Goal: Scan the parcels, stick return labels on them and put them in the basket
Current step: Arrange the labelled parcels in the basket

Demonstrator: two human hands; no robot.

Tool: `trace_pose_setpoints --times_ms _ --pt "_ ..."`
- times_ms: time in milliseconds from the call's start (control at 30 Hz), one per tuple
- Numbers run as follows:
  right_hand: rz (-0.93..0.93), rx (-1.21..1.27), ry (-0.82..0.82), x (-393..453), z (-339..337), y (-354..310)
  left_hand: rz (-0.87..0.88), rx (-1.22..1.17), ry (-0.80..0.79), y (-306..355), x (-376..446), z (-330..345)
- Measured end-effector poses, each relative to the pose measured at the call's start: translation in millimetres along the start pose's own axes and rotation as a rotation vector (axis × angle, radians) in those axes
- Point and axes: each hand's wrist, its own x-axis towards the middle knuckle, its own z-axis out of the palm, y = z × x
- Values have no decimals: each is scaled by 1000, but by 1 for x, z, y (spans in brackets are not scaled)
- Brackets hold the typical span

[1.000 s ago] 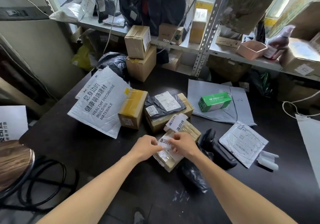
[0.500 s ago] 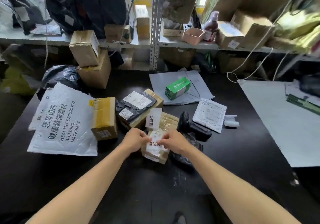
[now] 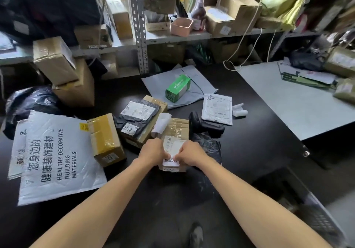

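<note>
The small brown taped cardboard parcel (image 3: 177, 130) sits on the black counter (image 3: 249, 151) right in front of you, and on its near end lies the white return label (image 3: 171, 161). Your left hand (image 3: 152, 149) and right hand (image 3: 190, 152) meet over that label, fingers curled and pinching its edge. Just right of the parcel lies the black handheld scanner (image 3: 206, 125); to its left are a yellow-taped cardboard box (image 3: 105, 138) and a large white padded mailer printed with building-materials text (image 3: 55, 157). Farther back, a green carton (image 3: 177, 87) rests on a grey poly mailer (image 3: 203, 83). Grey metal shelving (image 3: 137, 27) crowded with boxes runs behind the counter, and a pale grey table (image 3: 299, 101) stands to your right.
</note>
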Motion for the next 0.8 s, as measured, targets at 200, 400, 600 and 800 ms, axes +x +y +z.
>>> trace_pose_setpoints --times_ms 200,400,600,800 --pt "43 -205 8 2 3 -7 4 39 10 2 1 1" --pt "245 -337 23 -9 -8 -4 -66 -67 -1 -13 0 0" --pt "86 188 -134 -20 2 6 34 -440 -271 -31 -4 7" --pt "65 327 -112 -29 2 11 31 -598 -266 -31 -15 6"
